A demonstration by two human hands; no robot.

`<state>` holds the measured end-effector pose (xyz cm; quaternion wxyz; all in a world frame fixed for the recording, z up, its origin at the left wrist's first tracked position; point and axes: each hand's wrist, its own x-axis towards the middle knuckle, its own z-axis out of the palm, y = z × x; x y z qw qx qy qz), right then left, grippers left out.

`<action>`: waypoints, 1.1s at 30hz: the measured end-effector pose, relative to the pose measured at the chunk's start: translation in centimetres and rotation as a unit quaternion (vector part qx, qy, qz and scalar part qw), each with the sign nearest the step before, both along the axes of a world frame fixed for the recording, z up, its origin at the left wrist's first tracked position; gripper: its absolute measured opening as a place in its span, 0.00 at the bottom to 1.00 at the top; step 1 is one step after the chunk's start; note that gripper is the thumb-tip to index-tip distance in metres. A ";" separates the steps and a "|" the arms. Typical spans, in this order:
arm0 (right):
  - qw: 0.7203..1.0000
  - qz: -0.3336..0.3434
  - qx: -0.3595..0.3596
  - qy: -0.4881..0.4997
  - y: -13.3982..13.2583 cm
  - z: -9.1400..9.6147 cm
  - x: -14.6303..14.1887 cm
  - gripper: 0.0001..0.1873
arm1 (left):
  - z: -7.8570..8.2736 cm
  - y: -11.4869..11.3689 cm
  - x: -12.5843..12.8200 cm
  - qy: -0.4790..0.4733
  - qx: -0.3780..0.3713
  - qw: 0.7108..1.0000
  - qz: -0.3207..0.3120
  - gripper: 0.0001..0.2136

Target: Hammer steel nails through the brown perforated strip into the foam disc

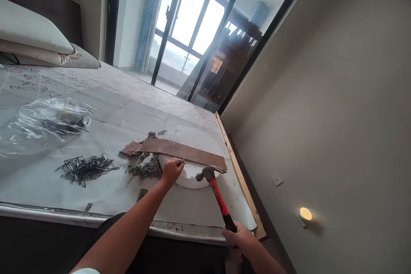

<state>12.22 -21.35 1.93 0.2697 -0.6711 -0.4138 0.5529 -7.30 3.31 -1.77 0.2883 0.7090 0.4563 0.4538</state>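
Observation:
My left hand [172, 170] is closed in a pinch at the near edge of a brown strip [183, 151] dotted with small holes. At its fingertips is a tiny thin thing that looks like a nail, mostly hidden by the fingers. My right hand [239, 238] grips the black lower handle of a claw hammer [220, 199] with a red shaft. The hammer's metal head hangs just right of my left hand, near the strip's right end. Beneath the strip lies a round white slab [195, 137], with grey pebble-like bits [149, 167] by its left side.
Loose dark nails [86, 169] lie in a pile to the left. Behind them is a clear plastic bag [48, 124] with dark contents. A wooden edge strip [237, 167] runs along the right side, beside a wall [337, 107]. Pillows [32, 30] are stacked far left.

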 end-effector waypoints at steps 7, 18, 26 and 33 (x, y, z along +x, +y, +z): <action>0.995 -0.066 -0.019 0.069 5.1 1.0 3.2 0.27 | 0.1 -0.6 0.9 -0.003 -0.002 1.000 -0.025 0.10; 0.993 -0.100 0.012 0.062 9.0 2.4 6.7 0.21 | -1.1 -1.6 1.7 0.038 0.063 0.994 -0.075 0.12; 0.991 -0.092 0.045 0.086 5.0 4.0 5.9 0.20 | 1.2 -3.3 2.5 0.020 0.039 0.999 0.001 0.12; 0.993 -0.054 0.055 0.090 5.9 4.1 7.6 0.20 | 4.1 -0.5 4.7 0.096 0.058 0.993 0.025 0.13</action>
